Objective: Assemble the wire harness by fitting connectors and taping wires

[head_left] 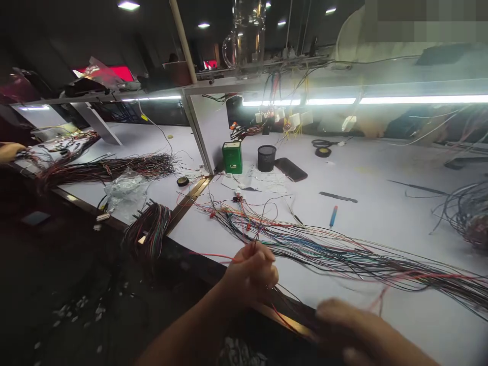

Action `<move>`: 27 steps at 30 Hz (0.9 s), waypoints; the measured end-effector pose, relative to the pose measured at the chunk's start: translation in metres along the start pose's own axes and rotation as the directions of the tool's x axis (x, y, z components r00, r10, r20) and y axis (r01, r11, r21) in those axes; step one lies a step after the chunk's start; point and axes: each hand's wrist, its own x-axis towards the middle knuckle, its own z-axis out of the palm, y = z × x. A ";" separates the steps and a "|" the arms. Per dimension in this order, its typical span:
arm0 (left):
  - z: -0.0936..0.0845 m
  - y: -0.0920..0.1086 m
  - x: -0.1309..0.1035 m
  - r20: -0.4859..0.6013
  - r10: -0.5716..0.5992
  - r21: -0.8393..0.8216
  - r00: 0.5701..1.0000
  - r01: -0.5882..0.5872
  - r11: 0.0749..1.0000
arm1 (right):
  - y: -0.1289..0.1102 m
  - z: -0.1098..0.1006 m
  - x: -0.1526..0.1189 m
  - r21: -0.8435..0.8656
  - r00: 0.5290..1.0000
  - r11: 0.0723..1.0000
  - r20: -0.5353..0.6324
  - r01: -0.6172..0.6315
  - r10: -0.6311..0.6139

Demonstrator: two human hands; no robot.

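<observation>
My left hand (253, 269) is closed around a few thin wires near the table's front edge; dark strands stand up above the fist and a red wire (281, 317) trails out below it. My right hand (343, 323), lower right, is smeared by motion, and what its fingers do cannot be made out. Just beyond both hands a long loose bundle of coloured wires (320, 249) runs across the white table to the right edge. Small red connectors (248, 226) lie at the bundle's left end.
Behind the bundle are a green box (232, 158), a black mesh cup (266, 158), a phone (292, 169), scissors (324, 144), a blue-handled tool (333, 216) and a grey blade (338, 197). More wire bundles (150, 229) and a plastic bag (126, 192) are left; coiled wires (476, 218) are right.
</observation>
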 end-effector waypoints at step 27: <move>0.014 -0.021 0.041 -0.278 0.283 0.292 0.918 -0.199 0.935 | -0.050 0.004 0.085 0.067 0.971 0.970 -0.041 -0.232 0.235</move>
